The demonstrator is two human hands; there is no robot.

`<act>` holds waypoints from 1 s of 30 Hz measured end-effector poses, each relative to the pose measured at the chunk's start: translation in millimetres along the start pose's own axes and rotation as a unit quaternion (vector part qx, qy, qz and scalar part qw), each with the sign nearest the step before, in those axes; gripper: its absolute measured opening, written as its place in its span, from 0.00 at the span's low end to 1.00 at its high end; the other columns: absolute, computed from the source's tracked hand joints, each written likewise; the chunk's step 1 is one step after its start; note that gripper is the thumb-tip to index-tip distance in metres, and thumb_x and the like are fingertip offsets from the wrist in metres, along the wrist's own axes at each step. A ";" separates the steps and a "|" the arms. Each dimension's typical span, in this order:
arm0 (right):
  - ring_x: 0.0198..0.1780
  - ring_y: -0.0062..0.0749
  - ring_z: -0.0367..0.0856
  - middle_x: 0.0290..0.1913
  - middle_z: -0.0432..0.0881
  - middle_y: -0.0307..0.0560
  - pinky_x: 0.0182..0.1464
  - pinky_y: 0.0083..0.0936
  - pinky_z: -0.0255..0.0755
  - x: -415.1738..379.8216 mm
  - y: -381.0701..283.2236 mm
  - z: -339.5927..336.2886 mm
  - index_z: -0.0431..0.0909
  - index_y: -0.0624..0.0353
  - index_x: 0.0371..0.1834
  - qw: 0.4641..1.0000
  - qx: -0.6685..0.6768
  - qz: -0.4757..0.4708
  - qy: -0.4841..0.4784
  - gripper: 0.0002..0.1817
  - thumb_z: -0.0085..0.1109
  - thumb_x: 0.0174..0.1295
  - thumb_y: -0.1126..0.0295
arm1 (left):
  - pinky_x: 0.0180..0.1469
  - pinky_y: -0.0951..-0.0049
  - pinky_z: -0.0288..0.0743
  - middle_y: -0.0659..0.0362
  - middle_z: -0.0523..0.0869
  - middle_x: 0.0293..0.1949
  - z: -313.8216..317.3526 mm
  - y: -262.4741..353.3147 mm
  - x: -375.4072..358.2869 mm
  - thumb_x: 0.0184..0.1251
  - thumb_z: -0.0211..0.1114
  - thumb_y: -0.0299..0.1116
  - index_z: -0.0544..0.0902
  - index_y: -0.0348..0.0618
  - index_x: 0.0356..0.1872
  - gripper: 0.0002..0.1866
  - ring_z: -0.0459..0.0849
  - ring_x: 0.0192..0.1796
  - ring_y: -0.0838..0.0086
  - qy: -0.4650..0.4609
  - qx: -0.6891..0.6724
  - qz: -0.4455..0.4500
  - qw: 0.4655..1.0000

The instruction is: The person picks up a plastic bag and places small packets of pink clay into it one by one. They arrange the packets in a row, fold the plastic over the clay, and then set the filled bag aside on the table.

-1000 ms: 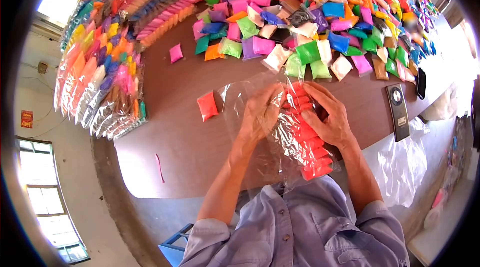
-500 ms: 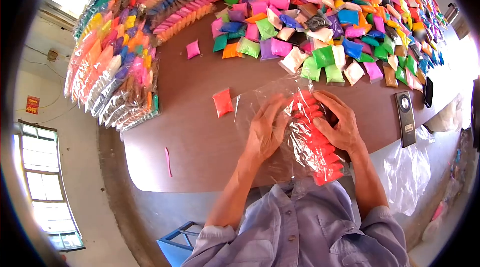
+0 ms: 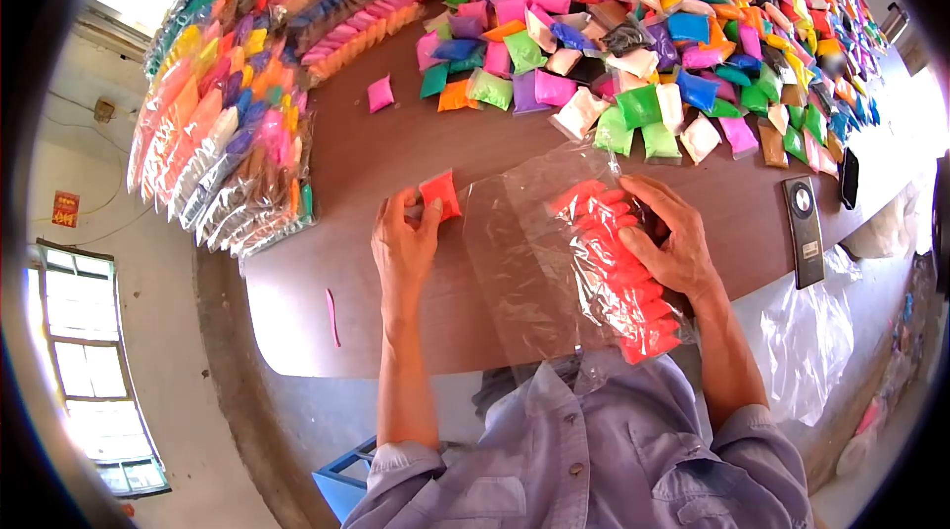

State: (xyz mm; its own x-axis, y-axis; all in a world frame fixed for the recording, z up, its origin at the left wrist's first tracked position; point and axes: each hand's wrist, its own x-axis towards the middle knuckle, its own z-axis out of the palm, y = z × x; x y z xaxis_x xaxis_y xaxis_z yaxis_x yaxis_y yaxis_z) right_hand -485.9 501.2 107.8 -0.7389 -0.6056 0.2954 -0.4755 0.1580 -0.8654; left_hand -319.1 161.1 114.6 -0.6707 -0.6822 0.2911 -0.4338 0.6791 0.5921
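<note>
My left hand (image 3: 406,237) pinches the lower left edge of a single red packet (image 3: 440,194) on the brown table. To its right lies a clear plastic bag (image 3: 515,252), its left part flat and see-through. Several red packets (image 3: 623,277) sit stacked in a slanting row inside the bag. My right hand (image 3: 675,237) grips the upper right side of the bag and the red packets, with the thumb on top of them.
Loose packets of many colours (image 3: 554,44) are heaped along the far side. Filled bags (image 3: 218,133) stand stacked at the left. A pink packet (image 3: 380,94), a thin pink strip (image 3: 332,318) and a phone (image 3: 804,232) lie on the table (image 3: 346,163).
My left hand has moved left from the bag and taken hold of the single red packet. The bag's left part now lies more open to view. My right hand has stayed on the bag.
</note>
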 end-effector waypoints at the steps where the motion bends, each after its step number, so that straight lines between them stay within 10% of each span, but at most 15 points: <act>1: 0.71 0.53 0.88 0.72 0.86 0.62 0.73 0.40 0.80 0.1 0.1 -0.1 0.84 0.62 0.74 1.000 0.006 0.000 0.001 0.32 0.78 0.65 0.68 | 0.43 0.65 0.85 0.53 0.93 0.45 2.8 -3.4 3.4 0.74 0.80 0.33 0.88 0.37 0.63 0.21 0.89 0.39 0.72 -0.018 -0.030 -0.020 0.999; 10: 0.70 0.50 0.89 0.71 0.87 0.61 0.71 0.39 0.81 1.4 -2.2 -1.5 0.84 0.62 0.74 1.000 0.001 0.001 0.001 0.32 0.77 0.66 0.68 | 0.37 0.75 0.80 0.60 0.88 0.39 -27.8 -7.8 1.0 0.71 0.80 0.27 0.85 0.33 0.62 0.22 0.84 0.37 0.80 -0.126 -0.347 -0.223 0.902; 30: 0.69 0.49 0.90 0.71 0.87 0.59 0.70 0.38 0.83 0.7 -2.0 -1.0 0.84 0.60 0.74 1.000 0.002 0.007 0.002 0.32 0.77 0.65 0.70 | 0.39 0.75 0.87 0.57 0.94 0.43 60.1 73.8 -45.6 0.78 0.75 0.24 0.88 0.31 0.56 0.11 0.89 0.38 0.81 -0.156 -0.398 -0.103 0.898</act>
State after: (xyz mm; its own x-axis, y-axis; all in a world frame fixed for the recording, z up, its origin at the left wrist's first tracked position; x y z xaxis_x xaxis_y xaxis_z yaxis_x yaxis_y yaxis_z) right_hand -486.0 501.2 110.1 -0.7471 -0.6007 0.2848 -0.4631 0.1629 -0.8712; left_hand -356.7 258.7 99.9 -0.8157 -0.5772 -0.0380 -0.0839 0.0531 0.9951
